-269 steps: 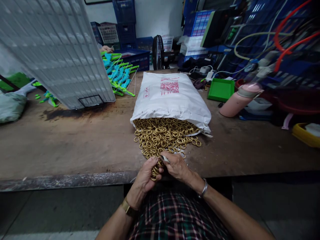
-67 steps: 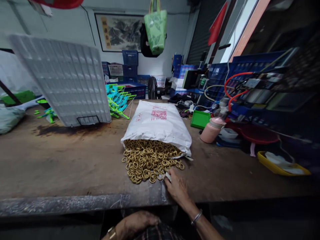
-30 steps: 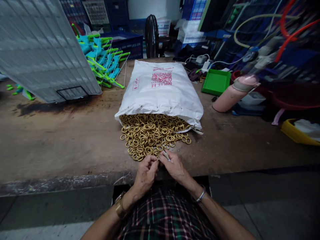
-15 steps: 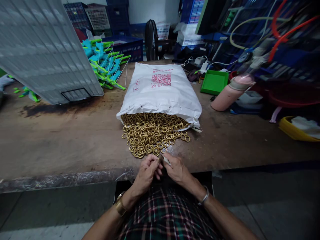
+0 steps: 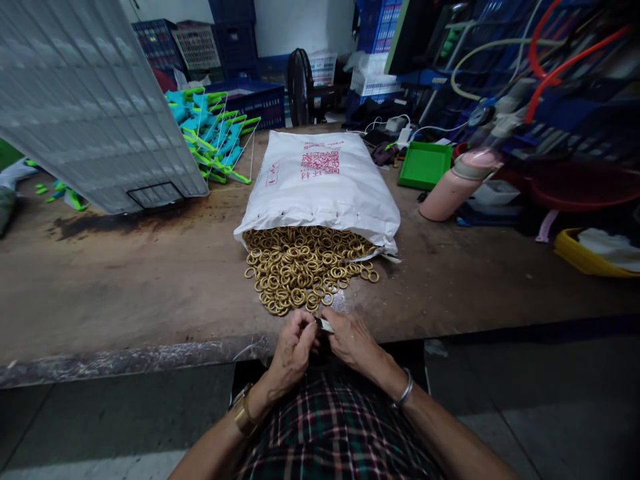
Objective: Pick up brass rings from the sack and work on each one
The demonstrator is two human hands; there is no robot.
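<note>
A white sack point(image 5: 320, 190) with red print lies on the brown table, its mouth facing me. Gold-coloured rings point(image 5: 300, 273) spill from it in a heap towards the table's front edge. Just in front of the heap, my left hand point(image 5: 295, 343) is closed, its fingertips pinched on something too small to make out. My right hand point(image 5: 353, 340) is closed around a small pale tool point(image 5: 326, 325), whose dark tip meets the fingertips of my left hand. Both hands are close together over the table's edge.
A grey ribbed panel point(image 5: 110, 113) stands at the left, beside blue and green plastic parts point(image 5: 220, 137). To the right are a green tray point(image 5: 426, 165), a pink bottle point(image 5: 457, 187) and a yellow basin point(image 5: 595, 257). The table's front edge point(image 5: 150, 360) runs below the hands.
The fingers of my left hand have drawn in more tightly. The pale tool in my right hand has turned and shifted slightly left, its tip nearer my left fingertips. The view has shifted slightly.
</note>
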